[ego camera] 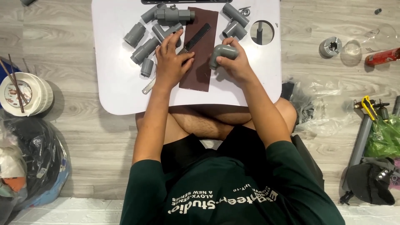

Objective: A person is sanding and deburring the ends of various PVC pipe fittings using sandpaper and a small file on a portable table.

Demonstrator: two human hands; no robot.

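Observation:
My right hand [236, 63] grips a grey elbow pipe fitting [222, 53] and holds its lower end against a dark brown sheet of sandpaper [201, 62] on a small white table [121, 87]. My left hand [171, 62] lies flat on the sheet's left edge, fingers spread, pinning it down. A black flat file [196, 37] rests across the sheet just beyond my left fingertips. Several grey pipe fittings [143, 50] lie to the left of my left hand. More grey fittings [234, 23] sit at the table's far right.
A round hole [262, 32] is cut in the table's right corner. A bowl with chopsticks [23, 93] stands on the wooden floor at left, above dark bags [37, 162]. On the right lie plastic wrap [316, 104], a pipe cutter [368, 108], a tape roll [331, 46] and a red can [383, 56].

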